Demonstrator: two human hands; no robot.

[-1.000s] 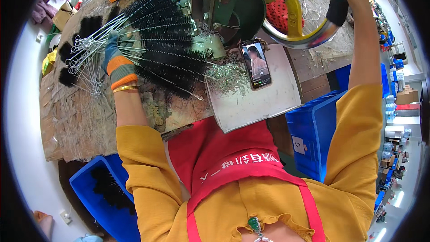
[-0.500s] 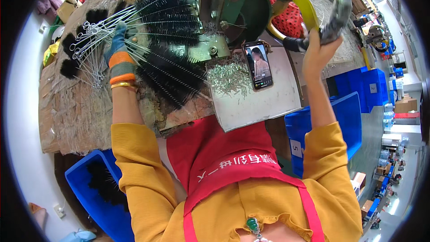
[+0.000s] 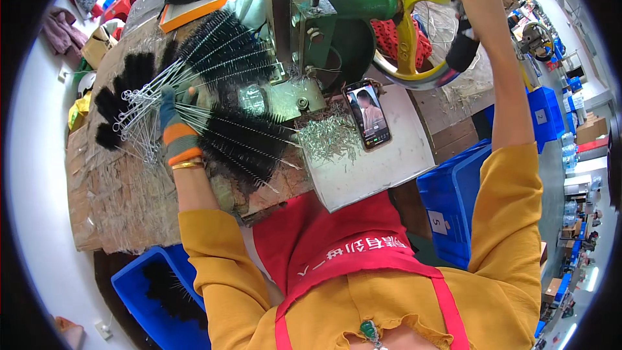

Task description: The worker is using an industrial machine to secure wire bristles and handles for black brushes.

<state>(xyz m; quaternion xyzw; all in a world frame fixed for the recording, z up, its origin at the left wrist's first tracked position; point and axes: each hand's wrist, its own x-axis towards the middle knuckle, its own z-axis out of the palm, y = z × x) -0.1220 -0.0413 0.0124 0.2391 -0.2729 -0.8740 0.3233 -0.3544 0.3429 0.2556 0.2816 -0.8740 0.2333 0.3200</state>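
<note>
My left hand (image 3: 173, 123), in a blue, grey and orange knit glove, is closed around the wire stems of several black bottle brushes (image 3: 243, 146). Their looped wire ends fan out to the left and the bristles point right, beside the metal base plate (image 3: 295, 100) of a green hand press (image 3: 317, 35). At the upper right, my bare right hand (image 3: 476, 3) grips the rim of the press's yellow handwheel (image 3: 408, 42), on a dark wrapped part. The brush tips nearest the press partly disappear behind its frame.
A phone (image 3: 369, 116) and a heap of cut wire bits (image 3: 329, 139) lie on a white board (image 3: 389, 172) at the table's near edge. Blue bins stand below, one at left (image 3: 139, 285) holding black brushes, another at right (image 3: 447, 207). An orange-edged box (image 3: 207, 13) sits at the back.
My right hand has moved up and away, turning the handwheel with it. My left hand keeps its grip on the brushes, and the whole view has shifted slightly.
</note>
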